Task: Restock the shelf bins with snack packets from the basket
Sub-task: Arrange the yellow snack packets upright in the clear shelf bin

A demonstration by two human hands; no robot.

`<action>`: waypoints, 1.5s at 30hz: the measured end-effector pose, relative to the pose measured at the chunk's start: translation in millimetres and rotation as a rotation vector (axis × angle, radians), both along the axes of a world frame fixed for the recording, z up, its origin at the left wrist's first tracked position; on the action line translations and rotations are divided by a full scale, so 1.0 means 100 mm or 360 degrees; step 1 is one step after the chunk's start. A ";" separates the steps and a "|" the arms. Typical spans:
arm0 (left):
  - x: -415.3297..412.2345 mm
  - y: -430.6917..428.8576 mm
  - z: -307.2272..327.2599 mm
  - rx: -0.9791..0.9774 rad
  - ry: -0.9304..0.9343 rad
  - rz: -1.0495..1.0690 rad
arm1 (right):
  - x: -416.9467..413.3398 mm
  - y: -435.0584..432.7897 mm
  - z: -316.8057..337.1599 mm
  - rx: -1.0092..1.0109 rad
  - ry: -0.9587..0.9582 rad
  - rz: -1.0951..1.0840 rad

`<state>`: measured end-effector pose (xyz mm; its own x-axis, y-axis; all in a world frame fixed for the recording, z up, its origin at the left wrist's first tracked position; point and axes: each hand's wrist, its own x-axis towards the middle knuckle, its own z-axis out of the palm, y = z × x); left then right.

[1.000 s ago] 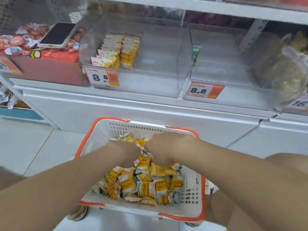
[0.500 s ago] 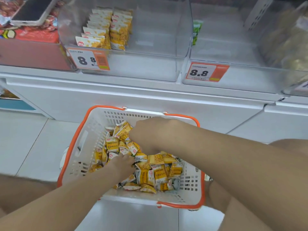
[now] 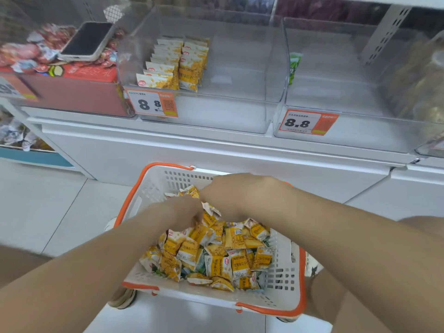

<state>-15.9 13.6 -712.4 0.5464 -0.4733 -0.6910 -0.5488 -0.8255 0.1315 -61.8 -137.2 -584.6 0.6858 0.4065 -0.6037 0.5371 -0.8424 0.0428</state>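
Two hands among the snack packets in the basket.
The basket (image 3: 283,272) holds yellow snack packets (image 3: 221,263). The right hand (image 3: 230,193) curls around a few. The left hand (image 3: 177,212) is beside it, and I cannot tell its grip. Behind, the shelf bin (image 3: 240,111) is part-filled.

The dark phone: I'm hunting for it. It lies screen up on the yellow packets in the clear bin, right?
No. The head view shows the dark phone in its pale case lying screen up on the red-wrapped snacks, left of the clear plastic bin holding yellow packets.
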 end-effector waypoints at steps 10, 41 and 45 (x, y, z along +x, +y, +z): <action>0.53 0.07 1.46 -0.0583 0.0040 0.0259 | 0.31 -0.11 0.16 0.0849 -0.0075 -0.0456; 1.38 0.49 1.83 -0.0566 -0.0975 0.0212 | 1.59 -0.10 0.62 0.1949 -0.0888 -0.1584; 1.43 0.51 1.79 -0.0432 -0.0879 0.0201 | 2.05 0.00 0.47 0.1617 -0.0773 -0.1704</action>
<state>127.0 64.5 -533.2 0.8517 -0.5007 -0.1548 -0.4960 -0.8655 0.0706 143.4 -137.1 -537.3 0.9544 -0.2972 -0.0295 -0.2085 -0.5922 -0.7783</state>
